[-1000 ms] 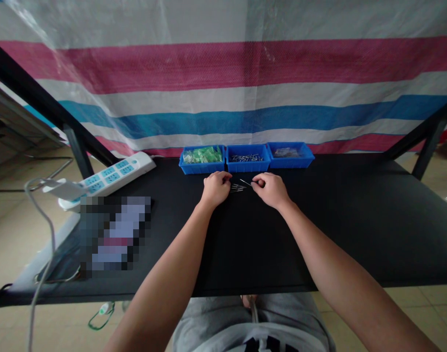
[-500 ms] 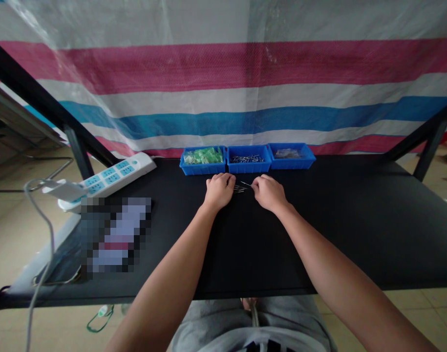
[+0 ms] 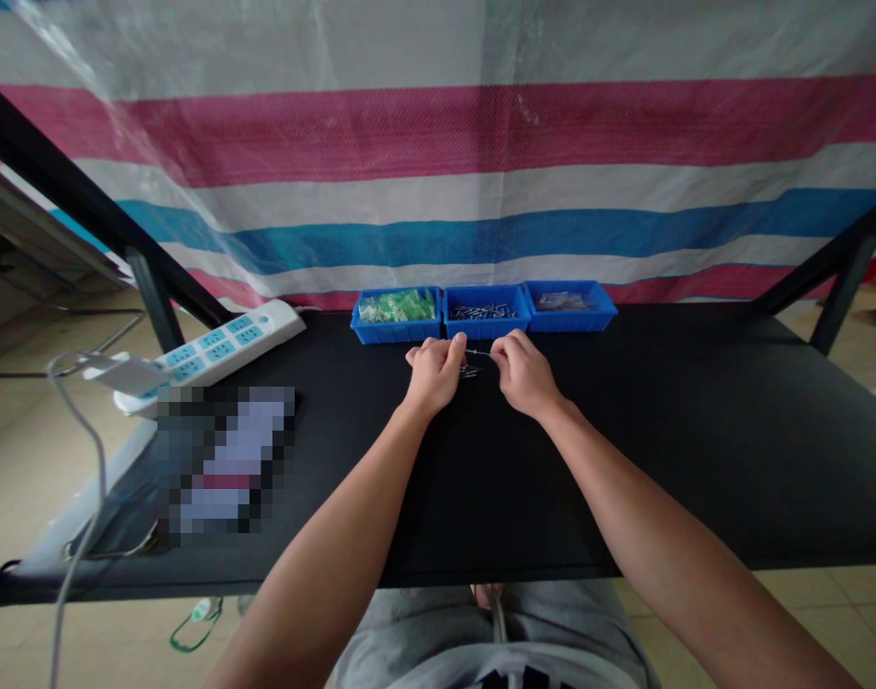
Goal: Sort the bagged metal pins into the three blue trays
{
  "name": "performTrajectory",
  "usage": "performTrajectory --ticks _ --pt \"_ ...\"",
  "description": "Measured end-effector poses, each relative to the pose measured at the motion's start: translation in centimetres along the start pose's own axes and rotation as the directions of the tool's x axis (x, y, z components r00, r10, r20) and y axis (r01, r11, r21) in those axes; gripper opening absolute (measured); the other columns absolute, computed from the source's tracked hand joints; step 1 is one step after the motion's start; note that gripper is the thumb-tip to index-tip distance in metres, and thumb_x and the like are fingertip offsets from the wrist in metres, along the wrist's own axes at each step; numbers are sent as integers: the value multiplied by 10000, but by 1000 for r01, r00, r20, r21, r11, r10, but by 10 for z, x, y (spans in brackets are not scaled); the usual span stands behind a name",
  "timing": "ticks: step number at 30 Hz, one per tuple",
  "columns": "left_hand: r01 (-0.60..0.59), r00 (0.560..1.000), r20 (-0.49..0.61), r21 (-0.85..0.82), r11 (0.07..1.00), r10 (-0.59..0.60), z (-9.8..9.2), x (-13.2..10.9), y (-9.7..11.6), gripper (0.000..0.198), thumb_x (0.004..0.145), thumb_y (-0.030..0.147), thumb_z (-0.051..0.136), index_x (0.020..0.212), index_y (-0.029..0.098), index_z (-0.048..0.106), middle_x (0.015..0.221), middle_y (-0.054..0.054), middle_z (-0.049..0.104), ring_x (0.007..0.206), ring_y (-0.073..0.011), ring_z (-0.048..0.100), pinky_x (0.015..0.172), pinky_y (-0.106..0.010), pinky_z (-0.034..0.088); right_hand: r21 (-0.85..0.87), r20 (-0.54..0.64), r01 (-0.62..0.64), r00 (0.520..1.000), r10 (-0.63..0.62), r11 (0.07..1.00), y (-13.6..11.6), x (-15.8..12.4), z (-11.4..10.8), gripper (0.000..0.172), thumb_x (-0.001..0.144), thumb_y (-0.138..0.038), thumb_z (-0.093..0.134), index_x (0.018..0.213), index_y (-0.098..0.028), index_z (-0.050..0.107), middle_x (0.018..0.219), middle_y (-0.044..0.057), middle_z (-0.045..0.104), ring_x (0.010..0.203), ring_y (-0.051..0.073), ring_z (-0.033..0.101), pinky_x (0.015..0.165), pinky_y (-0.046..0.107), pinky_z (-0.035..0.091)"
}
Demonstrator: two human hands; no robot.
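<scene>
A thin metal pin spans the gap between my two hands, with a small thicker spot along its length. My right hand pinches the right end between thumb and fingers. At the other end, the closed thumb and fingers of my left hand meet the pin; their exact grip is partly hidden. Several similar metal pins lie on the black table just beside my left hand, partly covered by it. Behind my hands, the middle blue bin holds many loose metal pins.
The left blue bin contains green and clear plastic packets, the right blue bin clear packets. A white power strip with a plugged-in cable and a pixelated flat object lie left on the black table. A striped sheet hangs behind.
My left hand has lifted from the loose pins and turned thumb-up, meeting the left end of the pin. My right hand has shifted slightly, still pinching it.
</scene>
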State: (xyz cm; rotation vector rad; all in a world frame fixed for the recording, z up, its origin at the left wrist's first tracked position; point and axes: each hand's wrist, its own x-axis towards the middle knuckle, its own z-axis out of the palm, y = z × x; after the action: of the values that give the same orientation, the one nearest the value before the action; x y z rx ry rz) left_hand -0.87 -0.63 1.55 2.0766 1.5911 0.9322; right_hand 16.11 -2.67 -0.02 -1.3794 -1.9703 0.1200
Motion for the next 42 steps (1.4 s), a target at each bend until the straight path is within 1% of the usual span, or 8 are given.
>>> performTrajectory --ticks 9,14,22,28,31,35,39,42 --pt "-70 996 55 3 998 70 3 1 -2 328 950 348 409 745 180 601 775 -32 663 806 -184 615 833 -341 406 193 -55 -47 997 58 980 2 -1 3 139 914 -308 443 924 -201 531 882 68 599 782 187 579 709 303 456" --pt "-93 994 51 -53 994 96 4 1 -4 194 917 313 484 861 184 616 869 -33 680 847 -181 615 833 -330 418 364 7 -107 994 112 925 1 -1 4 211 909 -373 463 985 -203 561 827 47 662 746 178 628 716 306 471" --pt "-84 989 108 -149 985 101 1 0 -4 126 876 267 526 882 191 626 903 -29 688 881 -182 623 863 -342 436 738 163 -262 963 213 622 -3 -2 1 225 743 -389 654 829 -185 612 705 3 638 568 119 556 494 235 402" --pt "-98 990 76 -214 972 117 0 0 -7 214 872 365 536 970 196 623 939 -28 690 909 -181 633 868 -324 446 803 113 -237 962 250 547 2 0 -3 215 742 -377 630 674 -179 585 572 -15 584 473 88 448 444 226 335" --pt "-20 1000 -4 -204 979 19 1 5 -14 248 880 359 524 1050 193 598 965 -37 690 946 -188 634 894 -346 444 823 55 -215 951 303 525 8 6 -5 246 703 -374 641 863 -188 623 818 43 688 614 126 561 465 228 395" --pt "90 996 -7 -146 985 -92 1 11 -24 263 869 306 528 1101 193 583 958 -45 692 944 -199 638 890 -369 452 845 160 -282 944 287 455 20 11 -8 678 648 -362 653 1297 -261 484 1352 127 555 874 201 654 515 253 479" --pt "31 997 77 -83 996 -25 -9 14 -30 322 814 279 581 1113 161 607 983 -72 691 889 -204 637 809 -332 480 839 133 -287 932 338 463 27 9 -7 766 665 -369 631 1384 -257 391 1185 112 648 751 176 660 473 236 443" --pt "-50 961 274 21 999 42 -22 15 -34 469 693 367 723 1118 188 645 996 -63 696 885 -232 634 795 -341 473 835 87 -276 920 381 475 27 6 -6 694 668 -357 637 1323 -217 455 935 49 695 626 141 620 446 224 411"
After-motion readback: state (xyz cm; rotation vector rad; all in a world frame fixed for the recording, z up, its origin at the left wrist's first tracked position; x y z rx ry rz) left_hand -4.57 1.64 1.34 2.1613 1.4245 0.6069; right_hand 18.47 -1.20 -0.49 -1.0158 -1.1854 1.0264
